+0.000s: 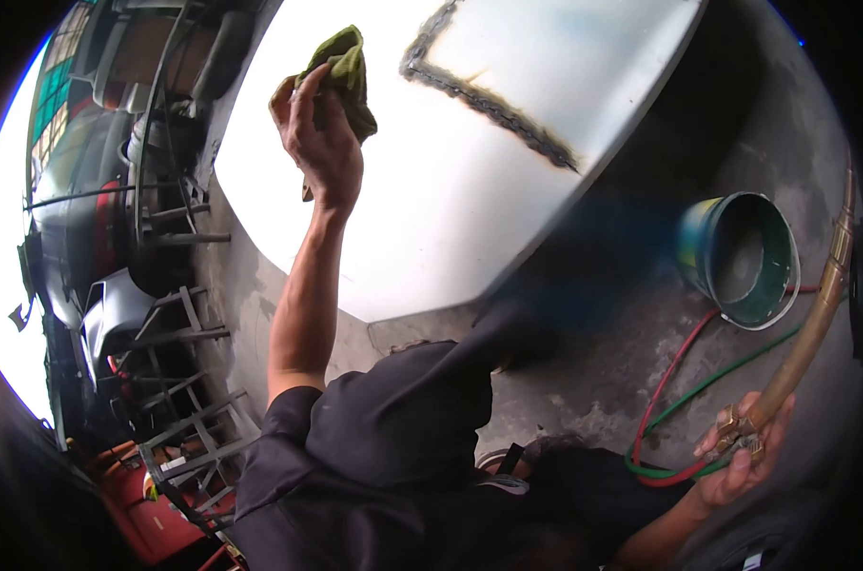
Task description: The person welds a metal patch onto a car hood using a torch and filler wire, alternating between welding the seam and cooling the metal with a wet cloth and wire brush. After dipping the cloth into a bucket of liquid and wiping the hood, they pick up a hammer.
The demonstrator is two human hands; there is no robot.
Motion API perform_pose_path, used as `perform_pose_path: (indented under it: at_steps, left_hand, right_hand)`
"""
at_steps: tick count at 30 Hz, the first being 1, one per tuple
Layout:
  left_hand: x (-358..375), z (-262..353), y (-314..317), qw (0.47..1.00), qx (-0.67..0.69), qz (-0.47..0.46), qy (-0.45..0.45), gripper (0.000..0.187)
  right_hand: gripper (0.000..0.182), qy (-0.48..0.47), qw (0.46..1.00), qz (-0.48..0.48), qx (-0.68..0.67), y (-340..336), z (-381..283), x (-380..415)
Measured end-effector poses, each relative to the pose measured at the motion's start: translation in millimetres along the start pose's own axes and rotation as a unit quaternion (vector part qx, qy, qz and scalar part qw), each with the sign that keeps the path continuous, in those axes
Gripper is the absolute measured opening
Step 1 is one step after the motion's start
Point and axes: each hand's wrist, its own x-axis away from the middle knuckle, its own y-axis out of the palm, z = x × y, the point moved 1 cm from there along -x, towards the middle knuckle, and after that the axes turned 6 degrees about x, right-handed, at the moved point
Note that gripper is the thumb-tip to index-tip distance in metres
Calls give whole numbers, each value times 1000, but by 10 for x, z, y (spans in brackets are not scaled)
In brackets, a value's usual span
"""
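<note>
My left hand [322,143] is raised over a white body panel [374,219], its fingers closed on an olive-green cloth [348,81]. An L-shaped weld seam [493,107] with scorched edges runs across the panel to the right of the cloth. Low on the right, my right hand [750,447] grips a brass gas torch [803,352] near its valve knobs. The torch's tube points upward, away from the panel. From its base trail a red hose [667,381] and a green hose [726,378].
A green bucket [750,257] stands on the concrete floor [584,381] between the panel and the torch. Metal frames [189,333] and a silver car part [117,309] line the left side. A red surface [151,514] lies at lower left.
</note>
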Motion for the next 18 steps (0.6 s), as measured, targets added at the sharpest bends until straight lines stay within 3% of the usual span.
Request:
perform_pose_path:
  at_steps: [8,10,11,12,13,14,15,16,18]
  left_hand:
    - [-48,-509,498,993,36,-76,-81,22]
    - [-16,-609,801,980,11,-200,-7,21]
    - [227,-517,1009,982,-12,-190,12,25]
    - [467,-290,1188,957,182,-198,-105,35]
    - [614,80,1119,961,104,-241,86,42]
    - [849,311,1155,929,152,-290,171,46]
    - [779,769,913,894,156,-377,188,51]
    - [826,719,903,900,164,-351,201,45]
    - [655,1,952,955,125,-230,141,37]
  right_hand:
    - [81,8,1000,-1,5,25,-3,-23]
    - [81,13,1000,7,6,48,-7,-20]
    - [81,14,1000,7,5,59,0,-35]
    - [81,15,1000,6,4,83,4,-55]
    - [81,16,1000,0,2,111,-5,-77]
    - [81,15,1000,-2,2,141,-9,-105]
    - [81,15,1000,-3,4,157,-16,-123]
    - [81,14,1000,-6,6,150,-14,-133]
    - [80,-4,1000,-18,8,112,-11,-118]
